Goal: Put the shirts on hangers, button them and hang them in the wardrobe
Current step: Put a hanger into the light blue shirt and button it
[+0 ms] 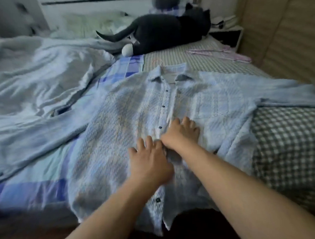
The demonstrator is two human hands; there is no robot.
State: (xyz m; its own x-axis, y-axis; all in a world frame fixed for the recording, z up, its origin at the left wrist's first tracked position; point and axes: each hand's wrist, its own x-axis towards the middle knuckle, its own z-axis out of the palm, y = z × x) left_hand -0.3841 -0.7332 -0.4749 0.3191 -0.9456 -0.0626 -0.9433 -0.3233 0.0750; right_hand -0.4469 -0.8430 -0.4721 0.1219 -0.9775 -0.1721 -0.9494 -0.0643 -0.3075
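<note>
While our left hand (150, 160) and right hand (179, 134) pinch the shirt (116, 125) at its placket, fingers curled into the cloth, the shirt lies flat, sleeves spread, across the bed (291, 148). Left of the shirt we see a rumpled duvet (30, 77); beyond its collar, a dark plush toy (166, 33) by the headboard (94, 10). Right of the collar lie pink hangers (221, 54), and further right a wood-panelled wall (287, 28).

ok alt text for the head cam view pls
Both hands, left hand and right hand, work at the button placket of a light blue shirt spread flat on a bed. A dark plush toy lies near the headboard.
</note>
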